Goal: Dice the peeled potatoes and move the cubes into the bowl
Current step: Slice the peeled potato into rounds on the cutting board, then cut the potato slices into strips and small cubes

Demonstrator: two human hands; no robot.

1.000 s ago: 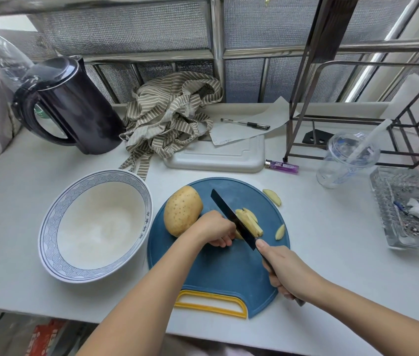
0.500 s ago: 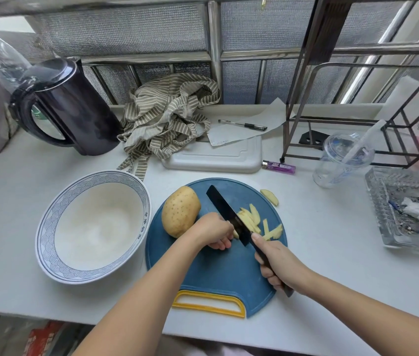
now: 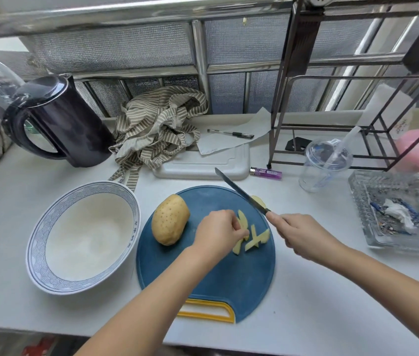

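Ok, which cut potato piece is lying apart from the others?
The potato slice at the blue cutting board's far edge, partly behind the knife. The other strips lie together by the left hand.

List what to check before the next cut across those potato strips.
1. Grip on the knife: ok, the right hand grips its handle.
2. Blade away from fingers: ok, it points to the far side, apart from the left hand.
3. Potato strips lined up for cross-cuts: not ok, they lie crossed and loose, and the left hand pinches some.
4. Whole potato out of the way: ok, it lies at the left of the cutting board, apart from the strips.
5. Bowl ready: ok, it sits left of the board with no cubes in it.
6. Board steady: cannot tell.
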